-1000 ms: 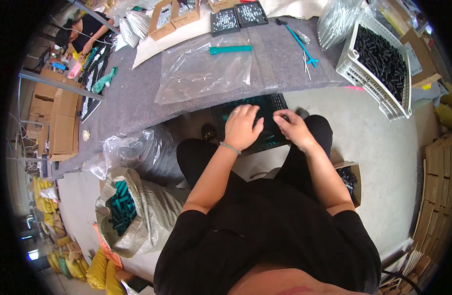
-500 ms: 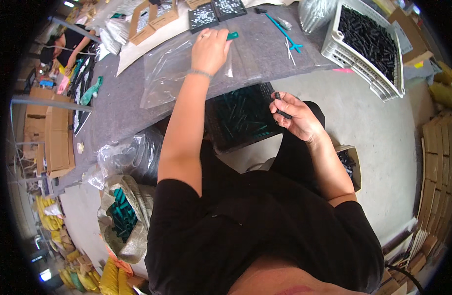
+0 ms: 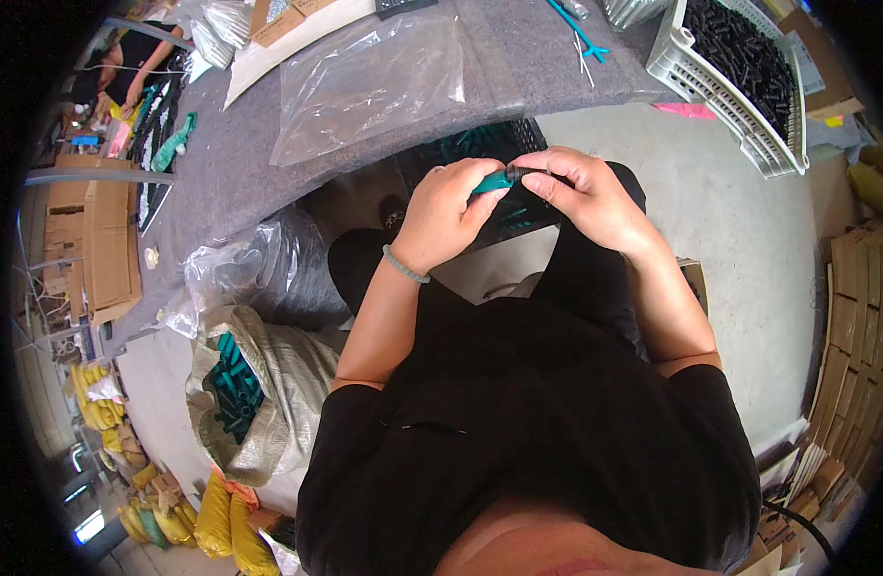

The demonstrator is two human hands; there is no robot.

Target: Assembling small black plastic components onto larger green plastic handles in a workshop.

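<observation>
In front of my lap, my left hand (image 3: 446, 213) is closed round a short green plastic tube (image 3: 492, 182). My right hand (image 3: 597, 202) pinches a black plastic piece (image 3: 520, 174) between thumb and fingers. The two parts meet end to end; whether one sits inside the other is hidden by my fingertips. Below my hands stands a black crate (image 3: 533, 134) with green tubes in it, partly covered by my hands and the table edge.
A clear plastic bag (image 3: 365, 86) lies on the grey-covered table (image 3: 518, 77). At the right, a white crate (image 3: 686, 72) is full of black pieces. A woven sack (image 3: 298, 384) of green tubes stands at my left. Far left, another person (image 3: 139, 72) works.
My left hand has come back from the table's far side with the green tube. My right hand has risen a little, and both parts now touch. The view has shifted slightly.
</observation>
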